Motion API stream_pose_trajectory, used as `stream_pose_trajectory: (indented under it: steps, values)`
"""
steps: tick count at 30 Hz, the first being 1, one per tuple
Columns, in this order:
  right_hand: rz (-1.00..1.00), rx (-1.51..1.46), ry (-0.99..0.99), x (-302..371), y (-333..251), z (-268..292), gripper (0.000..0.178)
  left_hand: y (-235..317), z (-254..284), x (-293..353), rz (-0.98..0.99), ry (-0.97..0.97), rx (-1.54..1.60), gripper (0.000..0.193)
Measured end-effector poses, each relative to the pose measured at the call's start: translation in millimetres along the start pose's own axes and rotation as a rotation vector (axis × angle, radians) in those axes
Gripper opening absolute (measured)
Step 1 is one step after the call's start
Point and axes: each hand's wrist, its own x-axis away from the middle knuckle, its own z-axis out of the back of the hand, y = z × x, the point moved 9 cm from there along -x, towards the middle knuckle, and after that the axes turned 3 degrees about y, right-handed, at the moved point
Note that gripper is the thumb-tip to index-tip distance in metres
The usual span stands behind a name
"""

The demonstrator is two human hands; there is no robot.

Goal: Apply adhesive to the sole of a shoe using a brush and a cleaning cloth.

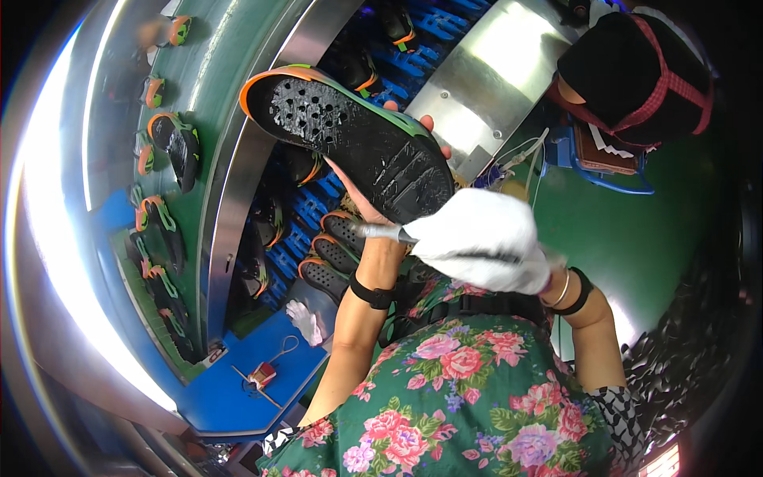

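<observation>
Head view, piped through to my desk: I see the left hand [367, 205] grasping a black shoe sole [369, 151] from beneath, thumb along the near edge and fingertips showing past the far one. The sole is raised in front of the body, tilted, its orange-rimmed, perforated end pointing to the upper left; shiny, wet-looking patches lie on both ends. The right hand [481, 234], covered in a white glove, is clenched round a slim grey-tipped tool [381, 231], whose blurred tip overlaps the left wrist in my picture; I cannot tell whether they touch. The tool sits just below the sole's near end. Below and left of the hands I make out similar orange-edged shoes [322, 276] in a row, then a blue table [214, 401] bearing a pale glove [304, 320] and a small red object [261, 375]. A green belt [218, 60] carrying more shoe pieces curves down the left, and another person [624, 79] is at the upper right.
</observation>
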Motion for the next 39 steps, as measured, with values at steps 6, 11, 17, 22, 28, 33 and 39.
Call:
stream_pose_trajectory:
  steps: [6,11,17,22,28,33,39]
  values:
    - [0.163,0.303,-0.042,13,-3,-3,0.024,-1,-9,5,0.063,-0.078,0.003,0.095]
    - [-0.192,-0.302,0.071,14,22,8,0.012,-1,-17,4,0.03,-0.148,0.137,0.098]
    - [0.021,0.081,-0.031,24,7,1,0.023,-8,-21,5,0.072,-0.201,0.128,0.097]
    - [-0.153,-0.063,0.057,19,31,22,0.019,-6,-14,8,0.161,-0.21,-0.001,0.104]
    - [-0.339,-0.361,-0.127,27,31,1,0.016,-19,-10,11,0.293,-0.18,0.019,0.108]
    - [-0.112,0.043,-0.101,6,27,19,0.021,-15,-1,10,0.365,-0.058,0.028,0.107]
    - [0.058,0.182,-0.268,21,3,-10,0.027,-14,-6,-3,0.455,-0.124,-0.045,0.097]
